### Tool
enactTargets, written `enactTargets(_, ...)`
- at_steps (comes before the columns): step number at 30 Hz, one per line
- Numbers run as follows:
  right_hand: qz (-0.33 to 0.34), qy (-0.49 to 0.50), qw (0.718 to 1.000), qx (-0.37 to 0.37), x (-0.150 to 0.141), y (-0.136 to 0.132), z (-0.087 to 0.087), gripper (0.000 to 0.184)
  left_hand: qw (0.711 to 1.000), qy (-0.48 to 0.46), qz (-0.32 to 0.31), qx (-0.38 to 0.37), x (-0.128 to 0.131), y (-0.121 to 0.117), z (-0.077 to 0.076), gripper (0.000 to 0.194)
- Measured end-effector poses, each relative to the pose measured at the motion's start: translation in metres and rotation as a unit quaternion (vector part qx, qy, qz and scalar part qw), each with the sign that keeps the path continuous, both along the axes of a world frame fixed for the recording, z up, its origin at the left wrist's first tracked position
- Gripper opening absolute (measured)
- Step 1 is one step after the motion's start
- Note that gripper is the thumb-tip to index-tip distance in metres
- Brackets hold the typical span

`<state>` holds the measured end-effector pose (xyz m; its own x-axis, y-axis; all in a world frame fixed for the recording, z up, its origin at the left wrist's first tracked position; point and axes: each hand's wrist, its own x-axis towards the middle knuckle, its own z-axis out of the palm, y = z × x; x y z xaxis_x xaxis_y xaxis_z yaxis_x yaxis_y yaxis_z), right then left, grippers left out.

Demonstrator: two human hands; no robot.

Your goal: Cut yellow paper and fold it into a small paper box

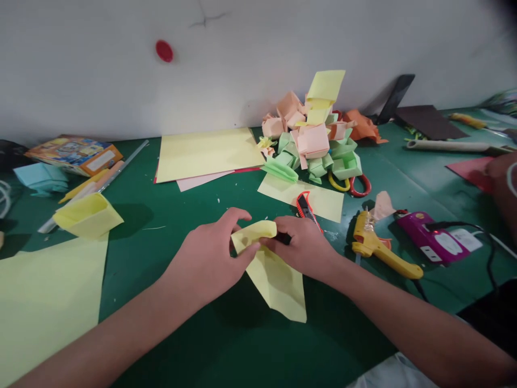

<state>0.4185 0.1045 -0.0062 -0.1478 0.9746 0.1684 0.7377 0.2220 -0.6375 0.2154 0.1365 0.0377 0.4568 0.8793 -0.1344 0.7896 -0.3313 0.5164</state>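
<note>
Between my hands is a yellow sheet of paper (280, 280), its upper end folded over into a box-like shape and its lower end hanging toward me. My left hand (214, 253) grips the folded end from the left, thumb on the near side. From the right, my right hand (301, 245) pinches the same fold, its fingertips partly hidden behind the paper. A red and black box cutter (307, 209) lies just beyond my right hand, next to a flat yellow paper strip (323, 200).
Folded pink, green and yellow paper pieces (313, 143) are heaped by the wall. Scissors (359, 185), a yellow glue gun (374, 245) and a purple power strip (430, 234) with cords lie rightward. Leftward are a folded yellow box (89, 215) and a large sheet (52, 296). Another person's arm (503, 186) shows at right.
</note>
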Motion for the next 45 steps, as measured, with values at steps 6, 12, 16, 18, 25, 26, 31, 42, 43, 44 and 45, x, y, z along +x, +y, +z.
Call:
enactTargets(6,-0.065,0.027,0.996,-0.056,0.003,0.002,0.004,0.015,0.990,-0.009,-0.011,-0.143,-0.012,0.014,-0.006,0.039)
enactTargets(12,-0.058,0.037,0.994,-0.091,0.005,0.004,0.003,0.009,0.999,-0.047,0.001,-0.001,-0.009,0.009,-0.010,0.024)
enactTargets(16,-0.048,0.022,0.993,-0.102,0.004,0.004,0.004,0.010,0.995,-0.045,-0.080,0.041,-0.006,0.002,-0.012,0.026)
enactTargets(18,-0.038,0.005,0.994,-0.102,0.003,0.005,0.004,0.012,0.992,-0.044,-0.098,0.062,-0.005,0.001,-0.013,0.026)
enactTargets(25,-0.002,-0.025,0.995,-0.100,0.002,0.006,0.007,0.017,0.992,-0.041,-0.114,0.034,-0.001,0.008,-0.018,0.025)
enactTargets(26,0.004,-0.025,0.995,-0.095,0.002,0.006,0.007,0.017,0.992,-0.032,-0.118,0.033,0.000,0.009,-0.018,0.024)
enactTargets(31,0.036,-0.018,0.996,-0.074,0.004,0.005,0.006,0.018,0.996,0.026,-0.076,0.029,0.004,0.013,-0.010,0.015)
enactTargets(42,0.078,0.078,0.987,-0.116,0.005,0.003,0.010,0.009,0.995,0.038,-0.094,0.020,0.014,0.016,-0.002,0.004)
enactTargets(43,0.078,0.087,0.986,-0.118,0.004,0.003,0.011,0.008,0.995,0.030,-0.091,0.020,0.014,0.015,-0.002,0.004)
enactTargets(44,0.075,0.093,0.986,-0.117,0.004,0.002,0.011,0.006,0.996,0.019,-0.090,0.019,0.014,0.014,-0.002,0.003)
enactTargets(45,0.068,0.094,0.987,-0.113,0.004,0.002,0.010,0.005,0.996,0.006,-0.090,0.017,0.014,0.014,-0.003,0.003)
